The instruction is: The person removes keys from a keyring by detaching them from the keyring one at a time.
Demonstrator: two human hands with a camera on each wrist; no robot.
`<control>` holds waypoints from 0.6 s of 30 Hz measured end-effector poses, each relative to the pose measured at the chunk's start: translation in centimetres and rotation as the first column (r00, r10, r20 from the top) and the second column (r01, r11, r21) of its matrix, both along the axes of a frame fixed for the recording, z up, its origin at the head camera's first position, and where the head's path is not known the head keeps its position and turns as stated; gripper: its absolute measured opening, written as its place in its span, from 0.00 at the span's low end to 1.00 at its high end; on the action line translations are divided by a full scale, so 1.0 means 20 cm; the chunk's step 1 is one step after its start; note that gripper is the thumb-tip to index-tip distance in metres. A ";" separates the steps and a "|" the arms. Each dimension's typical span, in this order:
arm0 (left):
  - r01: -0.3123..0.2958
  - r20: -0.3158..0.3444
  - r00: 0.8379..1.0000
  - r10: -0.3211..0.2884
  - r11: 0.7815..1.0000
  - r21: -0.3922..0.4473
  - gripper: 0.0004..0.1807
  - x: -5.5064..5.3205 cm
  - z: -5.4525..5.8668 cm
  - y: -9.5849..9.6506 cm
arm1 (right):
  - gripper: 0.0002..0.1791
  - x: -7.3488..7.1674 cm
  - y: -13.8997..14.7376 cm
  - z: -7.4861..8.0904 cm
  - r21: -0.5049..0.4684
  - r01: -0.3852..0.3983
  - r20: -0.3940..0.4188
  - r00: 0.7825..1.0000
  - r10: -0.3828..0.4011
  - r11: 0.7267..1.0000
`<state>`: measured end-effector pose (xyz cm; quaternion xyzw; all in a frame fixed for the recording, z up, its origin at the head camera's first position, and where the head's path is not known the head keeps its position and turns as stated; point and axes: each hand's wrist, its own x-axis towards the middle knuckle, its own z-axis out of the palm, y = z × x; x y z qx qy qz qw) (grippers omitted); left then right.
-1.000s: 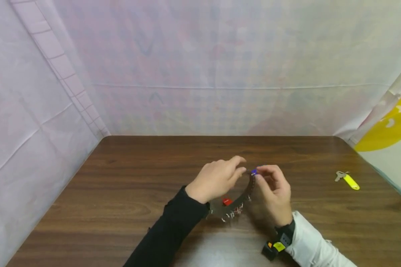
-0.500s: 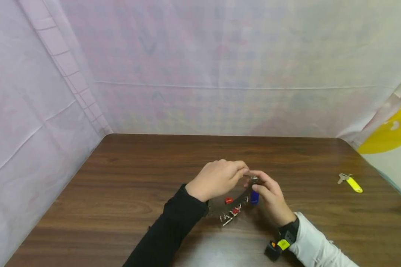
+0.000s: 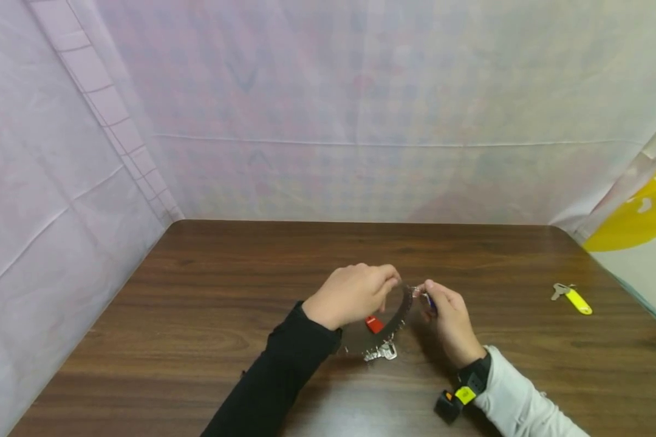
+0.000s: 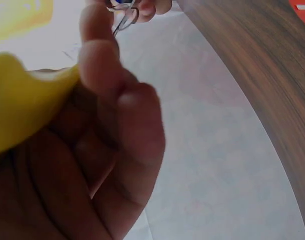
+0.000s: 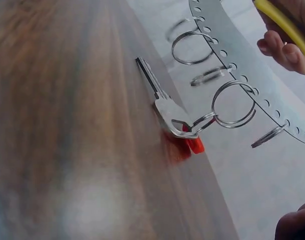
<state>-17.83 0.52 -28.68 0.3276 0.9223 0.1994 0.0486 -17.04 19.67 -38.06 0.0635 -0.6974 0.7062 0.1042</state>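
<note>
My left hand (image 3: 355, 294) grips the yellow handle (image 4: 30, 102) of a curved metal plate (image 3: 400, 318) with a row of holes along its edge. Several split rings (image 5: 233, 104) hang from these holes. One carries a silver key (image 5: 170, 112) with a red tag (image 5: 195, 144) behind it. Another red tag (image 3: 374, 325) shows inside the curve in the head view. At the plate's far end my right hand (image 3: 451, 315) pinches a blue key tag (image 3: 430, 301), mostly covered by the fingers. Its metal ring (image 4: 126, 20) reaches toward the left fingertips in the left wrist view.
A silver key with a yellow tag (image 3: 578, 301) lies on the brown wooden table (image 3: 240, 267) at the right. White patterned cloth (image 3: 355, 121) hangs behind and to the left. A black wrist camera (image 3: 448, 406) sits below the right wrist.
The blue tag, hanging down half a second ago, is now turned up within my right fingers. My left fingertips have drawn slightly apart from the right hand. The key below the plate has swung.
</note>
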 end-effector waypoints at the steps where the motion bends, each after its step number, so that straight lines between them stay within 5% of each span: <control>1: 0.003 0.018 1.000 -0.003 1.000 -0.007 0.16 0.00 0.00 0.00 | 0.20 0.00 0.00 0.00 -0.015 -0.008 -0.004 1.000 0.008 1.000; 9: 0.039 0.083 0.996 -0.033 0.996 -0.077 0.17 0.01 -0.01 0.00 | 0.22 0.00 -0.01 -0.02 -0.055 -0.097 0.014 0.995 0.098 0.994; 18: 0.099 0.041 0.995 -0.094 0.988 -0.120 0.09 0.01 -0.06 0.03 | 0.18 0.03 -0.03 -0.03 0.016 -0.160 -0.074 0.984 0.160 0.987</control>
